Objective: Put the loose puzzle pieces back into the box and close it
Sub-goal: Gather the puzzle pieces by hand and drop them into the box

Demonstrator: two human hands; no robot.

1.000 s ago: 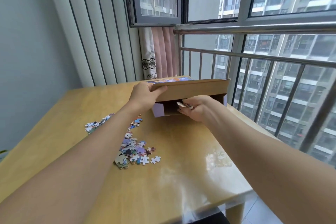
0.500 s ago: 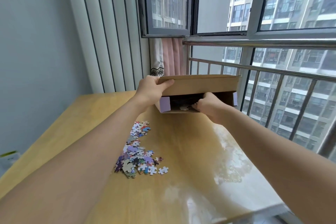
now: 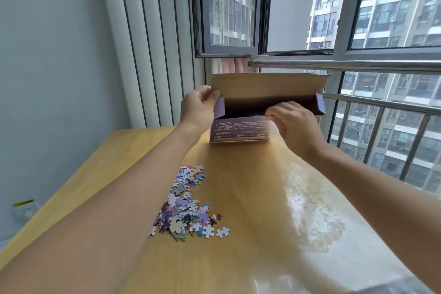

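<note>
My left hand [image 3: 196, 106] grips the open box [image 3: 241, 129] at twelve o'clock; right hand [image 3: 294, 122] pinches its front wall. Inside too dark. Pieces [image 3: 188, 205] lie on the worktop [image 3: 250, 198].

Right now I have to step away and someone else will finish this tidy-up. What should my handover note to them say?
Left hand: grips the left end of the box, by the raised lid flap.
Right hand: fingers curled over the box's front edge; no piece visible in it.
Box stands open at the far side of the table.
Done: cannot tell how many pieces are inside; the interior is dark.
Left: gather the pile of loose puzzle pieces beside the left forearm, drop them in, close the flap.
</note>
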